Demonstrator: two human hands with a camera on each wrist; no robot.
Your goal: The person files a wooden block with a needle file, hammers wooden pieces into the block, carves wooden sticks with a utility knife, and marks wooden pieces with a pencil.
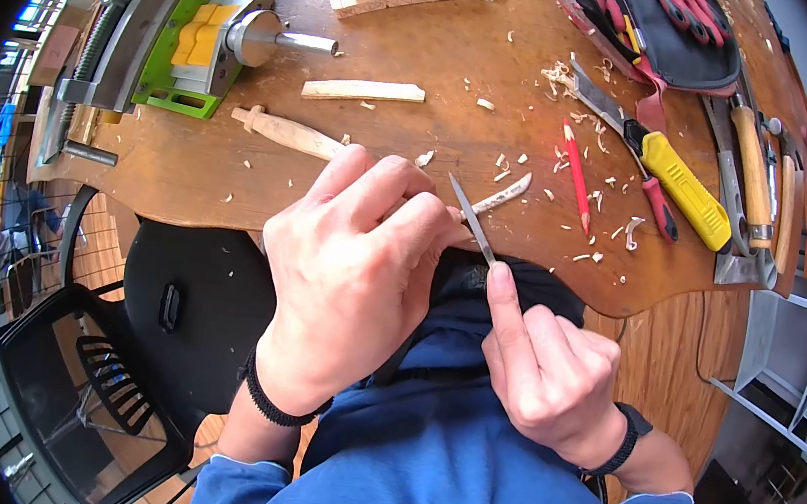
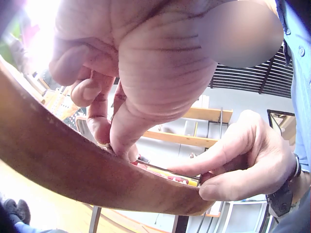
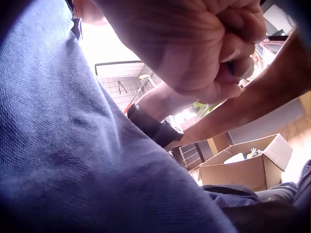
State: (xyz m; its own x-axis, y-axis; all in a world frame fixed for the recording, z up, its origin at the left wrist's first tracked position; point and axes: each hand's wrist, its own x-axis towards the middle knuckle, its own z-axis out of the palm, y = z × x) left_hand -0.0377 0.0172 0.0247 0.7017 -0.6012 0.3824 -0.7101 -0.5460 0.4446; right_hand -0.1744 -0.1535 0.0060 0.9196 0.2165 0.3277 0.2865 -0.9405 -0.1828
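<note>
At the table's front edge the left hand (image 1: 352, 261) pinches a small, thin pale wooden piece (image 1: 504, 194), whose far end sticks out to the right past the fingers. The right hand (image 1: 549, 376) grips a slim grey metal tool (image 1: 474, 222), index finger laid along it, its pointed end aimed up and left across the wooden piece. Whether tool and wood touch, I cannot tell. In the left wrist view the left hand (image 2: 141, 73) is above the table edge (image 2: 97, 170), with the right hand (image 2: 248, 162) beside it. The right wrist view hides the tool's tip behind the right hand (image 3: 194, 48).
A carved wooden piece (image 1: 297, 135) and a pale strip (image 1: 363, 91) lie beyond the left hand. A green vise (image 1: 159, 71) stands at left. Shavings, a red pencil (image 1: 577, 178), a yellow-handled knife (image 1: 684, 186) and a tool pouch (image 1: 684, 60) are at right. A black chair (image 1: 194, 317) stands below.
</note>
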